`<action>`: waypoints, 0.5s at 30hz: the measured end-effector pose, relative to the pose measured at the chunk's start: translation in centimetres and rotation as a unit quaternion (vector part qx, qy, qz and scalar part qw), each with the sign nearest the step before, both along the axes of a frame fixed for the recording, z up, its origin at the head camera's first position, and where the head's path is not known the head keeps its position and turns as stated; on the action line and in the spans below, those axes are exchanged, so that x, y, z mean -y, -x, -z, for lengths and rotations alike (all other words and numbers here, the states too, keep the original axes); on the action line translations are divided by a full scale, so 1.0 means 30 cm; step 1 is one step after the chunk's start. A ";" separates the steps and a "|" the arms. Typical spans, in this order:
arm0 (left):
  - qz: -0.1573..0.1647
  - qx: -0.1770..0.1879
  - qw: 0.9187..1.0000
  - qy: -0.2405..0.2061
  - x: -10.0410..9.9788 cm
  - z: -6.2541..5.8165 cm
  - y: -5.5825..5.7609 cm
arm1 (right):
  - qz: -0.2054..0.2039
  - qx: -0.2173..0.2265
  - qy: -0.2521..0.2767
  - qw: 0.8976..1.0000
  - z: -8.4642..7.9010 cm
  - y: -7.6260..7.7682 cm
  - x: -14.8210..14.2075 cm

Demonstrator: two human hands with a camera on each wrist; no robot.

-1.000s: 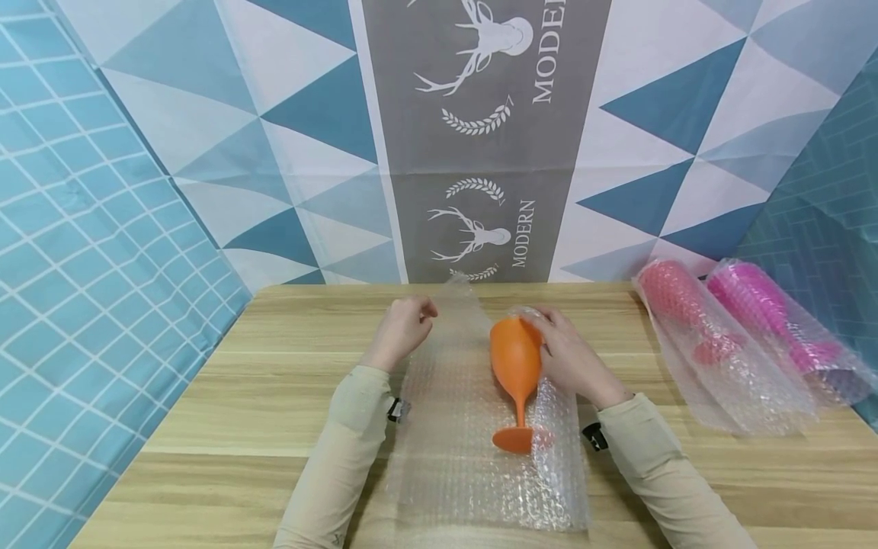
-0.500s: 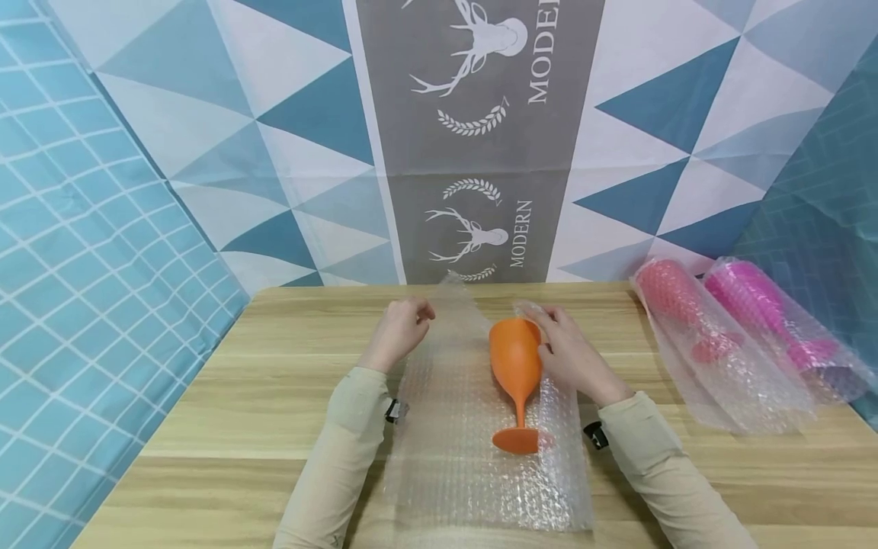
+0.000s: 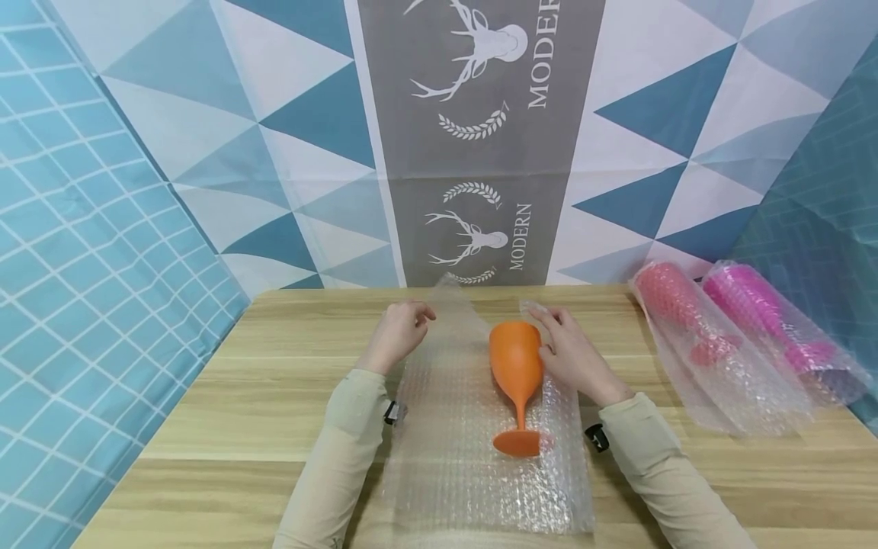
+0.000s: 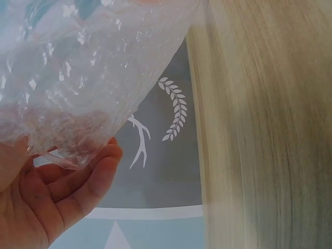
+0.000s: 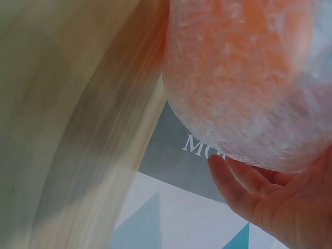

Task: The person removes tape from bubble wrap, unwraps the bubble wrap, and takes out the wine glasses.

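An orange goblet (image 3: 516,358) lies on a sheet of clear bubble wrap (image 3: 459,480), its bowl toward the wall and its foot toward me. Part of the foot is covered by the wrap's right side, folded over. My left hand (image 3: 400,333) holds the sheet's left edge between thumb and curled fingers, as the left wrist view shows. My right hand (image 3: 568,352) pinches the wrap's upper right edge beside the goblet's rim. Through the bubble wrap (image 5: 238,62) in the right wrist view, orange shows; the thumb there is mostly hidden.
Two wrapped goblets, one red (image 3: 672,297) and one magenta (image 3: 748,301), lie at the right of the wooden table (image 3: 247,412). Patterned cloth (image 3: 480,145) rises behind the table's back edge. A blue tiled-print cloth (image 3: 89,252) hangs on the left.
The wrap's upper right corner has been drawn slightly up and away from the goblet's rim by my right hand. My left hand and the goblet stay nearly still.
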State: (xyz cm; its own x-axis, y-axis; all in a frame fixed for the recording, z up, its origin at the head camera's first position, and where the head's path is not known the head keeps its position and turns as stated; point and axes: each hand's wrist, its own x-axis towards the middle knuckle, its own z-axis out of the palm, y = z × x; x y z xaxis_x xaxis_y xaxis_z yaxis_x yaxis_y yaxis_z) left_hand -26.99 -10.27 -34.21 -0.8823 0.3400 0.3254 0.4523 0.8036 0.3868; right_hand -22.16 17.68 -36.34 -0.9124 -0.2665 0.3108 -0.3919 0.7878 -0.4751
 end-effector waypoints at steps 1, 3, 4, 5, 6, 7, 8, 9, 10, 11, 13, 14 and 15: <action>0.000 0.002 1.000 0.001 0.000 -0.001 -0.001 | 0.001 0.000 -0.001 1.000 0.003 0.001 -0.002; 0.001 0.003 1.000 0.005 0.001 -0.001 0.000 | 0.004 -0.002 -0.002 1.000 0.006 0.003 -0.007; 0.001 0.003 1.000 0.006 0.002 -0.001 0.001 | 0.005 -0.003 -0.002 1.000 0.008 0.005 -0.010; 0.000 0.002 1.000 0.008 0.002 -0.002 0.001 | 0.006 -0.005 -0.003 1.000 0.010 0.006 -0.013; 0.000 0.001 1.000 0.010 0.003 -0.002 0.002 | 0.008 -0.007 -0.003 1.000 0.011 0.007 -0.016; 0.000 0.000 1.000 0.011 0.003 -0.001 0.003 | 0.010 -0.009 -0.004 1.000 0.012 0.009 -0.018; 0.000 -0.001 1.000 0.013 0.003 -0.001 0.005 | 0.011 -0.011 -0.004 1.000 0.013 0.010 -0.020; -0.001 -0.002 1.000 0.015 0.003 -0.001 0.005 | 0.012 -0.012 -0.005 1.000 0.014 0.011 -0.021; -0.001 -0.003 1.000 0.016 0.004 -0.001 0.006 | 0.012 -0.013 -0.005 1.000 0.015 0.013 -0.023; -0.002 -0.003 1.000 0.017 0.004 -0.001 0.006 | 0.013 -0.013 -0.006 1.000 0.015 0.014 -0.024; -0.003 -0.003 1.000 0.015 0.005 0.000 0.006 | 0.014 -0.013 -0.007 1.000 0.016 0.016 -0.027; -0.003 -0.003 1.000 0.013 0.005 0.000 0.006 | 0.014 -0.013 -0.007 1.000 0.016 0.017 -0.028; -0.003 -0.003 1.000 0.011 0.005 0.000 0.006 | 0.015 -0.013 -0.008 1.000 0.016 0.018 -0.029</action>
